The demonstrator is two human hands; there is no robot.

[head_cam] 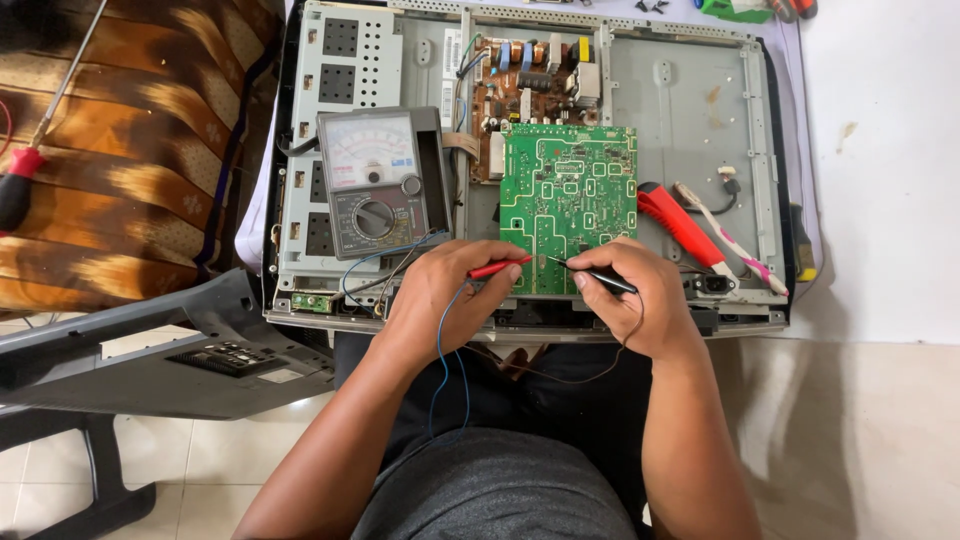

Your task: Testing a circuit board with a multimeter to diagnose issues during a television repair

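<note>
My left hand (445,295) holds a red test probe (500,267), tip pointing at the lower edge of a green circuit board (568,195). My right hand (635,295) holds a black test probe (598,277), its tip touching the same lower edge. The two tips sit close together. The board lies flipped on an opened flat-screen chassis (690,100). A brown circuit board (530,80) lies behind it. An analog multimeter (378,180) rests on the chassis to the left, its wires trailing to my hands.
A red-handled tool (680,225) and a white and pink toothbrush (730,240) lie right of the green board. A grey plastic back cover (170,350) leans at the lower left. A red-handled screwdriver (30,165) rests on a brown patterned cushion (130,150).
</note>
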